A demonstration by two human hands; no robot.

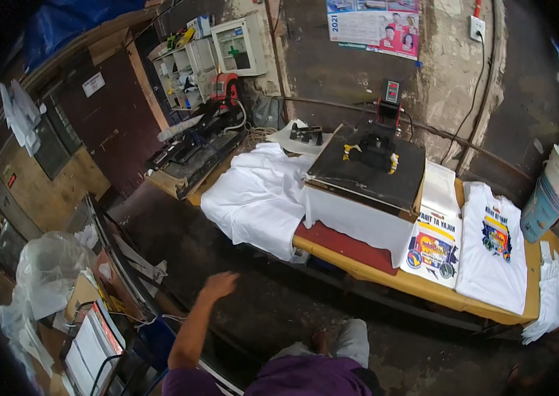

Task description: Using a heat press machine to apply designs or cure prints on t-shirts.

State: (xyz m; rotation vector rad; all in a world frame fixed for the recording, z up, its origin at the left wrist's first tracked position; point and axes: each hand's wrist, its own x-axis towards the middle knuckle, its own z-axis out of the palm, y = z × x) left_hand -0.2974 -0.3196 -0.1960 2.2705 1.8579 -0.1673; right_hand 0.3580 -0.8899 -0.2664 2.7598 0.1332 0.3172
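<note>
My left hand [221,284] hangs over the dark floor, its fingers loosely curled with nothing seen in them. My right hand is out of view. Before me a black-topped heat press [366,168] stands on the yellow-edged bench [438,293], white fabric hanging below its top over a red pad [346,247]. Left of the press lies a heap of white shirts [259,195]. On its right is a printed transfer sheet [430,250] with reversed lettering, beside a stack of white T-shirts [492,247] bearing a colourful print. White folded fabric [547,292] hangs at the bench's right end.
A second heat press [205,141] stands at the bench's left end. A plastic bucket [549,193] holds rolled sheets at the right. Low on the left are a wire paper tray [93,346] and clear plastic bags [44,277]. A power cord hangs on the wall.
</note>
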